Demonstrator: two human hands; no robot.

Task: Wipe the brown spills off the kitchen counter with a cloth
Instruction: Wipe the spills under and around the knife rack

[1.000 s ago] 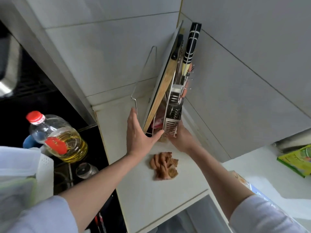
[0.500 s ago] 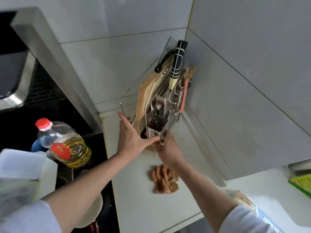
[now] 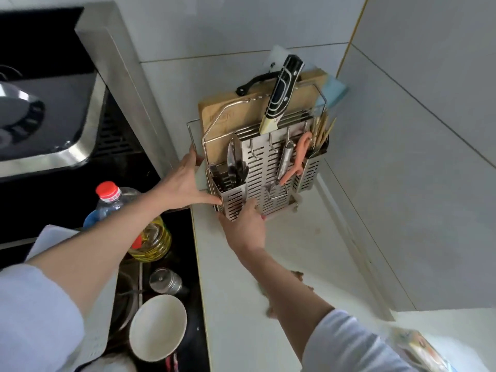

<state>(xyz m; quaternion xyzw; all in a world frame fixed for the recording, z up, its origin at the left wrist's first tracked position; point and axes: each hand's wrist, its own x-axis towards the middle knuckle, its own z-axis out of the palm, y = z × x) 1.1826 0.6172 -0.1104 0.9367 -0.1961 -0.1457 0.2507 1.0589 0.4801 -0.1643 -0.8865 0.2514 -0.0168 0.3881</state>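
Counter (image 3: 308, 264): I see a pale worktop running into a tiled corner, with faint brownish marks just ahead of the rack's front edge.
Cooker hood (image 3: 53, 103): steel and black, upper left, above the dark hob.
Utensil rack (image 3: 268, 167): a slotted steel stand in the corner, carrying a wooden chopping board (image 3: 241, 114) at the back, a black-handled knife (image 3: 280, 95) upright in the top slot, cutlery in the left cup and chopsticks in the right one.
Oil bottle (image 3: 145, 232): red cap, yellow oil, standing on the hob side behind my left forearm.
White bowl (image 3: 158, 327): low on the hob side, beside a small steel shaker (image 3: 165, 281).
Left hand (image 3: 185, 181): spread wide against the rack's left side, fingertips at the wire frame, thumb touching the left cup.
Right hand (image 3: 245, 226): at the rack's lower front edge; I cannot tell whether the fingers curl under it.
Cloth (image 3: 302, 276): brown, crumpled, lying on the counter mostly hidden under my right forearm, in neither hand.
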